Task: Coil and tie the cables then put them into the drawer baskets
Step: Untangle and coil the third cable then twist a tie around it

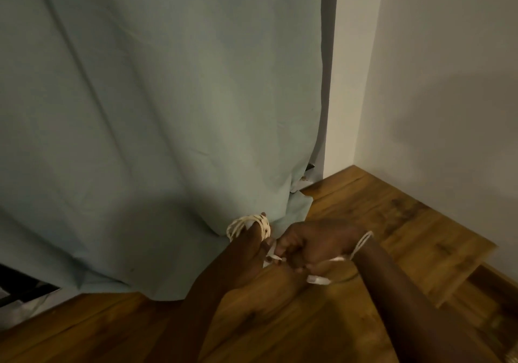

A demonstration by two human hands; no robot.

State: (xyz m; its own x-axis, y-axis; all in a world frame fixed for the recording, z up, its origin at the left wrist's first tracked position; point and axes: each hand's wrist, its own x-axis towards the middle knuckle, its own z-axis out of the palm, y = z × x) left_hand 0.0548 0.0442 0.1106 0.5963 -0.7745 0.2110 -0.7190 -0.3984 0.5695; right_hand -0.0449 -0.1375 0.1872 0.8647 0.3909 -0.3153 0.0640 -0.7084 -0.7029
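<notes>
A thin white cable (253, 222) is wound in several loops around the fingers of my left hand (246, 246), which holds the coil upright near the hem of a curtain. My right hand (314, 246) sits just to the right, touching the left, and pinches the cable's loose end between thumb and fingers. A white plug (318, 280) hangs below my right hand, and a strand of cable (361, 243) runs over my right wrist. No drawer or basket is in view.
A pale green curtain (157, 116) hangs across the left and centre and reaches the wooden floor (364, 214). White walls (437, 82) meet in a corner at the right. A dark object (19, 284) shows at the lower left edge.
</notes>
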